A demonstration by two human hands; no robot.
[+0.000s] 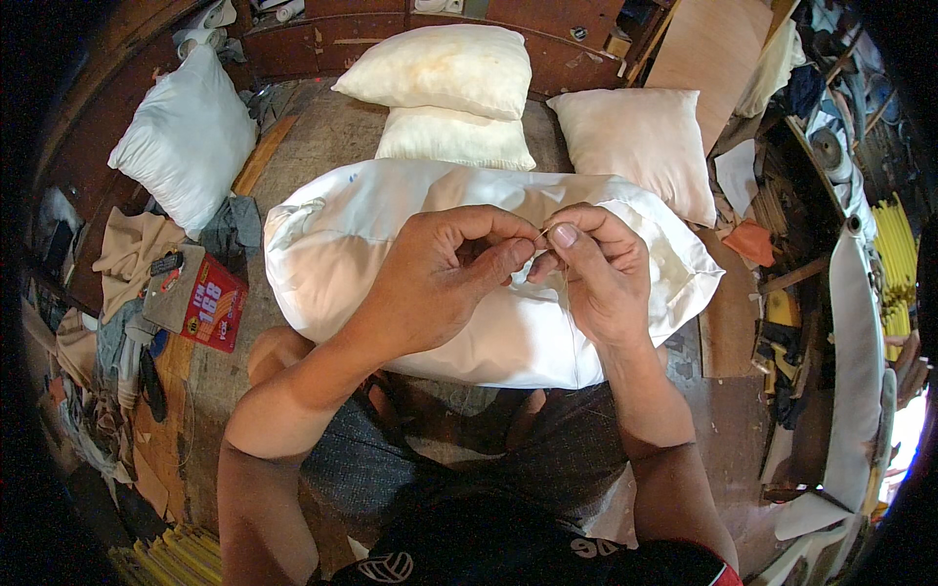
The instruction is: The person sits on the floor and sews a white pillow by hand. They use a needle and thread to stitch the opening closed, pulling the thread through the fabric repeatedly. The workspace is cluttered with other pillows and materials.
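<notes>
My left hand and my right hand meet over a large stuffed white cushion lying across my lap. Both are closed in a pinch, thumb against forefinger, with the tips almost touching. A very thin sliver, perhaps a needle or a thread end, shows between the fingertips; what the left pinch holds is too small to tell. From my right hand a fine thread hangs down over the cushion's front. The right end of the cushion has a folded, loose-looking white edge.
Two cream pillows, the upper one stacked on the lower, stand behind the cushion. Another pillow lies at right, a white one at left. A red box sits among cloth scraps; a cluttered shelf lines the right.
</notes>
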